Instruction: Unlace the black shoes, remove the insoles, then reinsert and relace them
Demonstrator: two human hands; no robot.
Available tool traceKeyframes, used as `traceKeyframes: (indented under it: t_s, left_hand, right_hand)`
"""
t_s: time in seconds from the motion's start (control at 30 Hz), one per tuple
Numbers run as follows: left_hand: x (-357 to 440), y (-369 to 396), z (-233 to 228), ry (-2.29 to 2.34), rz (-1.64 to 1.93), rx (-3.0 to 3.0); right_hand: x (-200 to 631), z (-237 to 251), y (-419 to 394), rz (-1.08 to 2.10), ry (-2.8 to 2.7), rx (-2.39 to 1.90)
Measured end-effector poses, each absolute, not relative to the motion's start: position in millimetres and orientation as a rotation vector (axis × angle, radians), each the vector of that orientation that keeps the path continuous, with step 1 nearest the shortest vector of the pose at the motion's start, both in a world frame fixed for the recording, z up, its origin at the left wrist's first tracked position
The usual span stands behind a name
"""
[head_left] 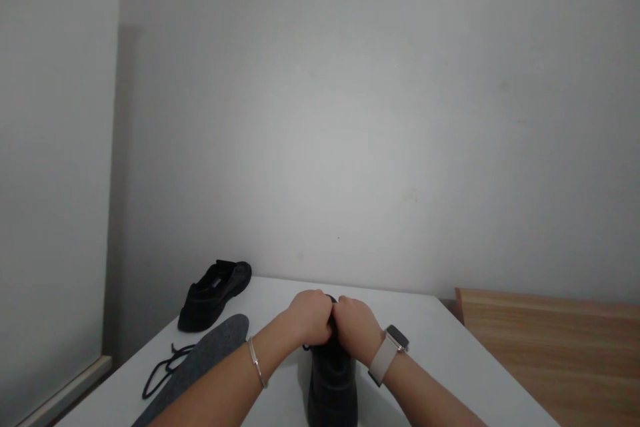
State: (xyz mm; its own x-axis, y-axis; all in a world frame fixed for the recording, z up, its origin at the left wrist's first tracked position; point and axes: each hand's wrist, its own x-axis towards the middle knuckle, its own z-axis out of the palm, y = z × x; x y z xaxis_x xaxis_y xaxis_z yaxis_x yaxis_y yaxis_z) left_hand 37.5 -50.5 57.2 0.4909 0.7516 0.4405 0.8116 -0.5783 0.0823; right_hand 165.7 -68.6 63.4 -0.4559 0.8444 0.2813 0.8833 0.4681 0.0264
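A black shoe (pixel 333 387) stands on the white table in front of me, its heel toward me. Over its front part, my left hand (pixel 311 317) and my right hand (pixel 357 327) meet with fingers curled closed. What they pinch is hidden behind the fingers. A short dark bit, perhaps lace, shows under my left hand. Most of the shoe's toe and lacing area is covered by my hands. Left of my left forearm lie a grey insole (pixel 220 347) and a loose black shoelace (pixel 163 373).
Another black shoe (pixel 213 297) sits at the table's far left corner. The white table (pixel 400 320) reaches back to a plain wall (pixel 350 147). A wood-grain board (pixel 550 353) stands beyond the table's right edge. A pale panel (pixel 55 147) rises on the left.
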Motion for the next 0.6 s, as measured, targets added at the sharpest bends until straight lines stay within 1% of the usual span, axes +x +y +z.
traceKeyframes:
  t_s: [0.1,0.17,0.33,0.43,0.47,0.53,0.6]
  left_hand:
    - [40,-43,49,-1.432,-0.686,-2.569]
    - [43,-41,47,-1.476,-0.636,-2.569]
    - [46,-52,54,-1.563,-0.477,-2.569]
    - [47,-61,62,-1.591,-0.42,-2.503]
    - [47,-63,66,-1.586,-0.461,-2.47]
    - [46,-64,75,-1.588,-0.659,-2.423]
    - [43,-63,86,-1.564,-1.011,-2.472]
  right_hand:
    - [172,65,-69,-0.384,-2.471,-1.51]
    - [174,66,-70,-0.416,-2.462,-1.509]
    - [174,67,-74,-0.431,-2.429,-1.521]
    - [175,66,-74,-0.376,-2.376,-1.504]
    - [175,66,-73,-0.335,-2.342,-1.484]
    - [177,68,-71,-0.227,-2.24,-1.401]
    - [181,76,-69,-0.098,-2.106,-1.263]
